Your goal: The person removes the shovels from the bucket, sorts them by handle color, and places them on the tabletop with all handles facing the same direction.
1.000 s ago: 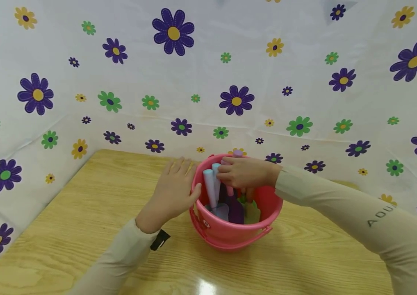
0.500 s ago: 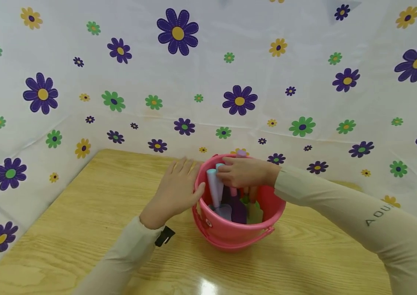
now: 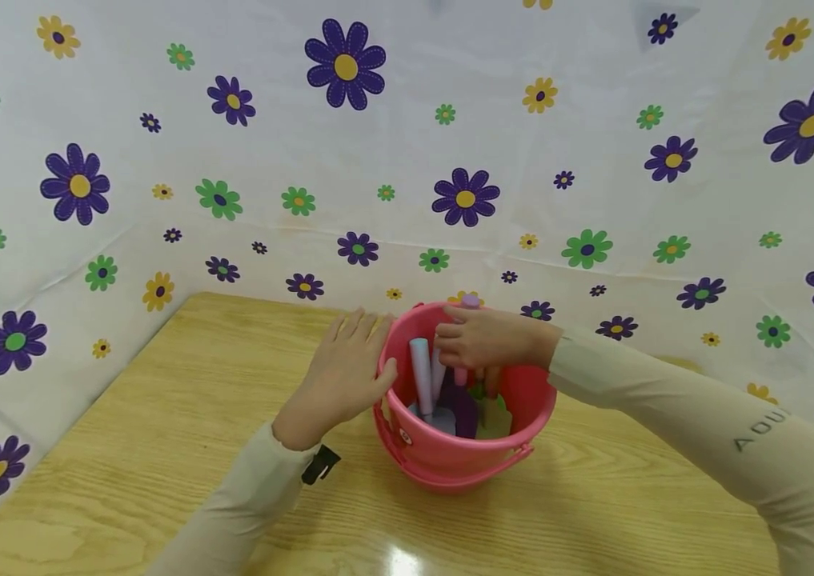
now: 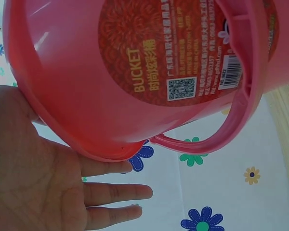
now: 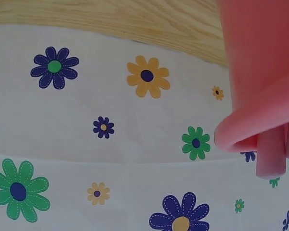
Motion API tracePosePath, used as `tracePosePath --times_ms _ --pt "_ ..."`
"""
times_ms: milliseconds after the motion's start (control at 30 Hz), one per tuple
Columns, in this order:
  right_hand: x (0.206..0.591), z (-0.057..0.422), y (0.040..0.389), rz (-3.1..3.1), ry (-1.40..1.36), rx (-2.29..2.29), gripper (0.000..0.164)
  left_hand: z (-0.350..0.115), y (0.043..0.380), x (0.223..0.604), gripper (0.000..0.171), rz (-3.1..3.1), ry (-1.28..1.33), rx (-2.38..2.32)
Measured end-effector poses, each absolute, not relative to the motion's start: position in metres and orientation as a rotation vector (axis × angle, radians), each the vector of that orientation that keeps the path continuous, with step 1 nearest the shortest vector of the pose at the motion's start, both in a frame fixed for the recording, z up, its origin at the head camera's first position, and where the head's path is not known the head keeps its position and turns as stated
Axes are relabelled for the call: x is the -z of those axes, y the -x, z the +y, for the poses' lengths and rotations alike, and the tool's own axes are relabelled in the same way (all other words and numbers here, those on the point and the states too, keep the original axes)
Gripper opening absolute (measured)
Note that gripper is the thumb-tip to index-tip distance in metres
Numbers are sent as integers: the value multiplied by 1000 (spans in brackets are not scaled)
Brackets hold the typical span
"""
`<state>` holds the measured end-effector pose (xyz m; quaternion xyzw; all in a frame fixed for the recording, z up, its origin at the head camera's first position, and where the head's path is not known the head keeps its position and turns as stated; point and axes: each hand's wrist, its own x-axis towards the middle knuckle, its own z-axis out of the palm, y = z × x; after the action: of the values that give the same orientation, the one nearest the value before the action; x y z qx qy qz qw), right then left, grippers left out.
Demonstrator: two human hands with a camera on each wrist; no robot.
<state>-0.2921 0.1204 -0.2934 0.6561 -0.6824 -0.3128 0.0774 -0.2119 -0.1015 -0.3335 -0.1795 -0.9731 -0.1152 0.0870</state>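
A pink bucket (image 3: 460, 464) stands on the table, holding several toy beach tools upright. My left hand (image 3: 349, 364) lies flat with straight fingers along its left rim; the left wrist view shows the palm (image 4: 33, 187) against the rim. My right hand (image 3: 489, 340) reaches in from the right with curled fingers, gripping the pink handle (image 3: 460, 378) of a toy shovel with a purple blade (image 3: 459, 412). Pale blue handles (image 3: 421, 376) lean just left of the fingers, one with its top hidden behind them. In the right wrist view, handles (image 5: 270, 156) stick out past the rim.
A yellow-green blade (image 3: 495, 418) and brown handles (image 3: 491, 382) sit at the bucket's right side. The bucket's bail (image 4: 216, 139) hangs down outside. Wooden table (image 3: 198, 416) surrounds the bucket, backed by a white flower-patterned cloth (image 3: 392, 136).
My right hand has shifted slightly to the right inside the bucket. The pale blue handles have moved a little, and one top is now covered. My left hand stays on the rim.
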Motion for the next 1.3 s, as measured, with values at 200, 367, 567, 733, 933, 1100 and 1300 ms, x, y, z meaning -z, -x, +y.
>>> tracePosePath --times_ms 200,367,567,733,933,1100,1300 --pt "300 128 292 -2099 -1937 904 62 -101 213 337 61 -2893 521 374" --pt "302 132 293 -2069 -1910 929 62 -101 214 337 61 -2886 515 380" --pt "301 133 292 -2032 -1885 953 57 -100 213 335 62 -2893 505 376" --pt "304 134 293 -2031 -1890 942 51 -100 213 334 61 -2897 503 375" --pt "306 135 292 -2022 -1896 982 50 -99 212 334 61 -2907 498 380" --pt "307 137 289 -2000 -1899 986 51 -99 213 335 61 -2896 499 373" --pt "309 141 289 -2021 -1902 931 48 -99 213 337 61 -2886 500 367"
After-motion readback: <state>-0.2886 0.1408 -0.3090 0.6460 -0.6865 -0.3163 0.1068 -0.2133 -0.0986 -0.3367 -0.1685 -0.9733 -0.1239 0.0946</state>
